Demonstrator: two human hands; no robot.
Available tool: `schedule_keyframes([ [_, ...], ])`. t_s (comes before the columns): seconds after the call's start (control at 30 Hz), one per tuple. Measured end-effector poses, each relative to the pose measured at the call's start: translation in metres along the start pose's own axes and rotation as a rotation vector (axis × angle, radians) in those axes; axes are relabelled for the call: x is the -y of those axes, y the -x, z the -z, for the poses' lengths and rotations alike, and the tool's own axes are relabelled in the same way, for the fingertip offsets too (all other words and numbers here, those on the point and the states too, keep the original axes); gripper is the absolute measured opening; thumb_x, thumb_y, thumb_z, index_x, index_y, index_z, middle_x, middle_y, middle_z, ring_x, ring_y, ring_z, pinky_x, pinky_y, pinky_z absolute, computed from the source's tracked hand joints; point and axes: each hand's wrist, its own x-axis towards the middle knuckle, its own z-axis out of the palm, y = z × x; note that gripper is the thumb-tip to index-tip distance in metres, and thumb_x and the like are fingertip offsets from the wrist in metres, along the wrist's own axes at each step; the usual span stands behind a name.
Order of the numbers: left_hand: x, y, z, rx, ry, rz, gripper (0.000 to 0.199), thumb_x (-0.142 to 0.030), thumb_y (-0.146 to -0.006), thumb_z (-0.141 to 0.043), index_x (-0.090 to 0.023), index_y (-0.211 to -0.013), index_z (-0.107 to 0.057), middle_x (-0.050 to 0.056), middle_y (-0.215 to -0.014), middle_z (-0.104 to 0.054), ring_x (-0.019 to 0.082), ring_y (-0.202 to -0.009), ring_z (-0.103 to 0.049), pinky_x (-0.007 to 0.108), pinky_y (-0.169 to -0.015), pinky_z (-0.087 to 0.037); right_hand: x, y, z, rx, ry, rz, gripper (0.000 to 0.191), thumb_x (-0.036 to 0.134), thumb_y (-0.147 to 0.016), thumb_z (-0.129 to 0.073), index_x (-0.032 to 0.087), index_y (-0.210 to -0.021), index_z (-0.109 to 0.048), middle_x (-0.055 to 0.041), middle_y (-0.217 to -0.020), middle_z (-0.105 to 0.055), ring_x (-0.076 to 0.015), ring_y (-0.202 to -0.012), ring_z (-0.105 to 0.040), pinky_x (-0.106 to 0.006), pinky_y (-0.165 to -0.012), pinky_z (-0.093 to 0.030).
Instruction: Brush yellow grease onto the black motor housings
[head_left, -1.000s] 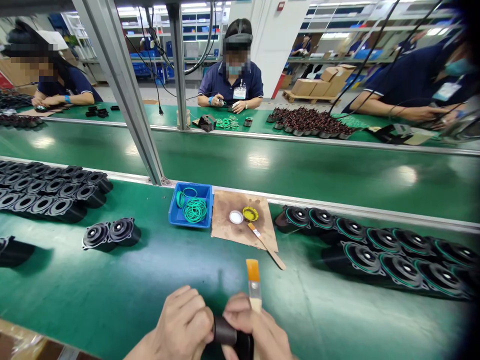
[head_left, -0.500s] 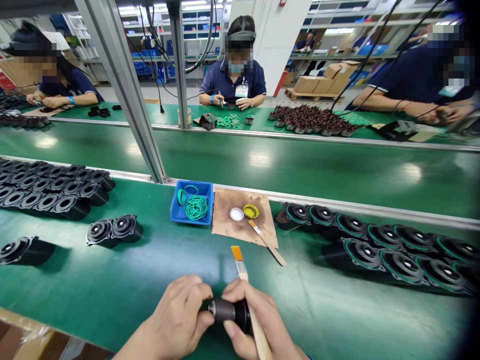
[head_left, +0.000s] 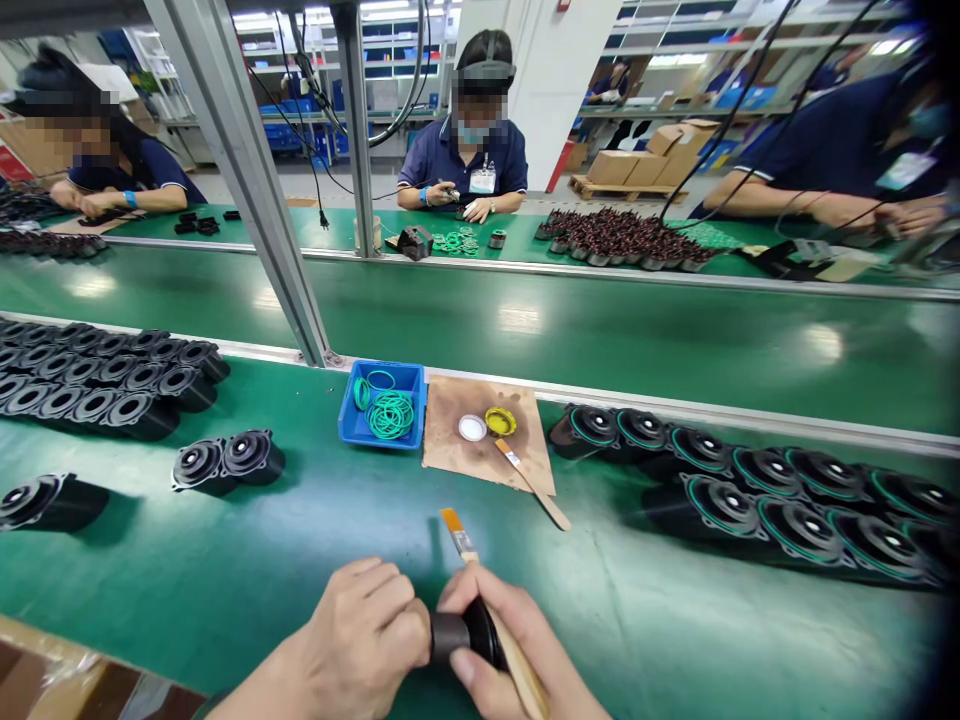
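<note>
Low in the head view, a dark cylindrical part with a black flange point(head_left: 450, 634) lies between my two hands. My left hand point(head_left: 367, 635) is closed round its left end, and the fingers cover that end. My right hand point(head_left: 517, 640) grips the flanged side and also holds a paintbrush point(head_left: 517, 665). The brush's wooden handle crosses the palm, and its orange bristles point up and away. Beyond the hands, a second paintbrush point(head_left: 532, 483) rests partly on a stained cardboard sheet point(head_left: 442, 445), beside a yellow lid point(head_left: 501, 421) and a white lid point(head_left: 472, 428).
A blue bin point(head_left: 346, 425) holds green rubber rings point(head_left: 390, 415). Black housings point(head_left: 97, 400) stand in rows at left; two more housings point(head_left: 229, 460) sit nearer. Housings with green rings point(head_left: 802, 530) fill the right. A metal post point(head_left: 247, 190) rises behind. Co-workers sit across the bench.
My left hand has closed over the shaft end that showed before. The brush in my right hand has tipped left and lower. Across the bench, co-workers' hands have shifted slightly.
</note>
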Motion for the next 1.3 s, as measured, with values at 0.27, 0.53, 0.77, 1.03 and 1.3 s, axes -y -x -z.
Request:
schedule_keyframes([
  [0.27,-0.009,-0.003,-0.009,-0.117,0.268,0.300,0.048,-0.059,-0.101,-0.032,-0.016,-0.101,-0.054,0.006,-0.081,-0.061,0.017,-0.073,-0.058,0.029,-0.065,-0.050,0.000,-0.010,-0.007,0.014,-0.318,0.040,0.034,0.057,-0.091,-0.057,0.024,-0.095,-0.054,-0.0011,-0.085,-0.056,-0.0168,-0.077,-0.053,-0.026,-0.071,-0.044],
  [0.53,-0.013,-0.001,-0.017,-0.258,0.276,0.315,0.035,-0.051,-0.095,-0.057,-0.018,-0.105,-0.064,0.010,-0.094,-0.072,0.021,-0.095,-0.069,0.033,-0.083,-0.059,-0.012,-0.009,-0.009,0.000,-0.320,0.046,0.039,0.062,-0.092,-0.054,0.026,-0.106,-0.055,-0.0022,-0.092,-0.058,-0.0176,-0.082,-0.056,-0.027,-0.077,-0.049],
  [0.77,-0.007,0.003,-0.001,-0.193,0.022,0.251,0.021,-0.037,-0.095,-0.063,-0.016,-0.096,-0.061,0.010,-0.095,-0.079,0.022,-0.094,-0.076,0.039,-0.097,-0.058,-0.014,-0.017,-0.003,-0.120,0.033,0.233,0.031,0.043,-0.097,-0.057,0.026,-0.123,-0.054,-0.0095,-0.121,-0.066,-0.0230,-0.108,-0.065,-0.033,-0.093,-0.052],
  [1.03,-0.009,0.006,0.004,-0.154,0.114,0.352,0.010,-0.026,-0.094,-0.063,-0.017,-0.098,-0.062,0.004,-0.091,-0.078,0.018,-0.090,-0.077,0.034,-0.098,-0.057,-0.006,-0.024,0.004,-0.177,0.194,0.442,0.022,0.031,-0.096,-0.059,0.024,-0.117,-0.056,-0.0083,-0.107,-0.069,-0.0213,-0.098,-0.069,-0.031,-0.086,-0.058],
  [1.3,-0.018,0.019,-0.010,-0.169,1.206,0.979,0.039,-0.048,-0.090,-0.067,-0.025,-0.121,-0.071,0.010,-0.115,-0.075,0.025,-0.108,-0.071,0.039,-0.096,-0.057,0.003,-0.017,0.007,-0.194,0.178,0.473,0.038,0.053,-0.093,-0.061,0.023,-0.115,-0.060,-0.0099,-0.099,-0.069,-0.0241,-0.090,-0.069,-0.033,-0.078,-0.060],
])
